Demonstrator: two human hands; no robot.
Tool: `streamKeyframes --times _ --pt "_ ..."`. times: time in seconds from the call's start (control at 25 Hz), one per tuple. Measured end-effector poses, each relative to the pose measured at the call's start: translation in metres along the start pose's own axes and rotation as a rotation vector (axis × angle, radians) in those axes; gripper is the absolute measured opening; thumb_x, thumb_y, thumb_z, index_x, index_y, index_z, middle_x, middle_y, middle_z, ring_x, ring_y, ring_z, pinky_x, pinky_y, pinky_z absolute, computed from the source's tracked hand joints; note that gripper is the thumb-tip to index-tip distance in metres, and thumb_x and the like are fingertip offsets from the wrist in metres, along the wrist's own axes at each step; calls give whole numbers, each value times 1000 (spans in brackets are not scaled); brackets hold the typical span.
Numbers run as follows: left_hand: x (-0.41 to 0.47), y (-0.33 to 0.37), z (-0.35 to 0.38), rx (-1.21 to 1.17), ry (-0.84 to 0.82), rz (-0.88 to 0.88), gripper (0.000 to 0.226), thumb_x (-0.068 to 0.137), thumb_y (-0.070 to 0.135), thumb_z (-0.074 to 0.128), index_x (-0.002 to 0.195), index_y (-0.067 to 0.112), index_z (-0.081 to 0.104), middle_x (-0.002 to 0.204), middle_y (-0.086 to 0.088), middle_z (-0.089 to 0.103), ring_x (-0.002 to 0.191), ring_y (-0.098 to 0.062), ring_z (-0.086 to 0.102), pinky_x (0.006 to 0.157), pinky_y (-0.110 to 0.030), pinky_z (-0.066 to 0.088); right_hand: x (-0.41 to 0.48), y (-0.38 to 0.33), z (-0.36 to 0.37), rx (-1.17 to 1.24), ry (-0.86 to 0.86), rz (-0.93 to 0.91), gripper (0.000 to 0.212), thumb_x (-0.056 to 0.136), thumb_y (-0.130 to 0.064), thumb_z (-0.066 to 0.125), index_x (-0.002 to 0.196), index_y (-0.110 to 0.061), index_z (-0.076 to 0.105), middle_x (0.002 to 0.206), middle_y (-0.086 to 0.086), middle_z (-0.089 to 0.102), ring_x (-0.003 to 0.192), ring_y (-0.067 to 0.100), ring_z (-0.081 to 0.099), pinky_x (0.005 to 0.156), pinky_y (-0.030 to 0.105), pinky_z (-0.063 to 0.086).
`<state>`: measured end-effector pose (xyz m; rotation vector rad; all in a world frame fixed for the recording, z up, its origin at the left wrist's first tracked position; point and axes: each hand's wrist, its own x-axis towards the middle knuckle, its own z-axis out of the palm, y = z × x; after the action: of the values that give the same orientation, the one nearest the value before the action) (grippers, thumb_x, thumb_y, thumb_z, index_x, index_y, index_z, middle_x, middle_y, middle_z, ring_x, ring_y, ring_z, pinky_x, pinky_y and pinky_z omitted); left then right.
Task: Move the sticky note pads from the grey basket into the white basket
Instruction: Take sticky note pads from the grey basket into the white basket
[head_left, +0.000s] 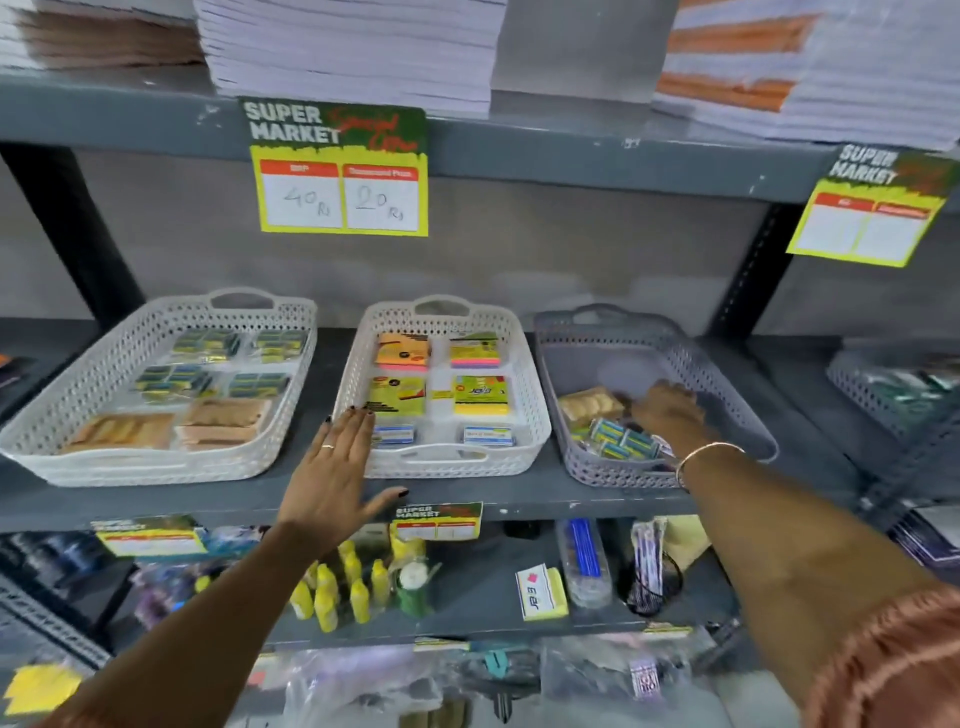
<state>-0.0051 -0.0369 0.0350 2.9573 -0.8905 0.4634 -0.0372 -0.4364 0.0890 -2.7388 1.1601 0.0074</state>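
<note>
The grey basket (737, 410) stands at the right of the middle shelf. It holds a tan packet (589, 405) and blue-green packs (621, 439) at its front left. My right hand (667, 415) reaches into it, fingers down on those items; whether it grips anything is hidden. The white basket (535, 410) in the middle holds several sticky note pads, among them an orange pad (402, 351), a pink-striped pad (475, 353) and a yellow pad (480, 395). My left hand (332, 473) is spread open, flat against that basket's front left corner.
A second white basket (62, 405) with small packs stands at the left. Another grey basket (872, 395) is at the far right. Price signs (340, 166) hang from the shelf above. The shelf below holds yellow bottles (337, 587), a sticky note pad (540, 592) and bagged goods.
</note>
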Motion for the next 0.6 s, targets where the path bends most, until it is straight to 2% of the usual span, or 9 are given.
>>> streamKeyframes --times 0.12,0.2,0.28,0.4,0.48,0.6 --pt "3 -1 3 46 -19 24 99 83 74 13 133 -9 35 136 -26 44 127 -36 40 110 -35 3 1 -23 4 -10 -55 -244 57 86 -25 62 134 -1 42 139 20 45 128 37 44 103 41 41" --pt "5 -2 3 68 -29 34 99 83 74 13 132 -9 37 135 -26 45 125 -36 42 109 -36 7 0 -45 11 -33 -121 -383 60 82 -15 64 136 -3 40 141 17 44 130 36 41 106 41 40" --pt "5 -2 3 70 -27 19 98 83 73 14 131 -9 39 133 -26 48 123 -36 44 106 -36 14 -1 -59 19 -184 -177 -486 61 85 -10 60 141 -5 36 146 17 39 136 35 35 112 43 35" --pt "4 -2 4 63 -26 16 98 83 74 13 132 -8 39 133 -25 48 123 -35 44 105 -37 17 0 -65 20 -377 -198 -513 55 88 -10 59 139 -8 40 145 16 39 138 32 32 111 44 36" --pt "4 -3 5 50 -29 11 98 83 74 15 133 -7 37 135 -23 46 126 -33 42 107 -37 19 1 -64 17 -408 -142 -525 50 88 -14 59 136 -11 45 140 15 46 133 31 38 107 44 41" --pt "5 -3 4 42 -35 13 98 82 74 15 135 -6 35 137 -21 45 127 -31 40 108 -37 18 -1 -65 9 -377 -37 -534 54 85 -21 62 136 -14 45 138 12 50 130 29 41 102 43 42"
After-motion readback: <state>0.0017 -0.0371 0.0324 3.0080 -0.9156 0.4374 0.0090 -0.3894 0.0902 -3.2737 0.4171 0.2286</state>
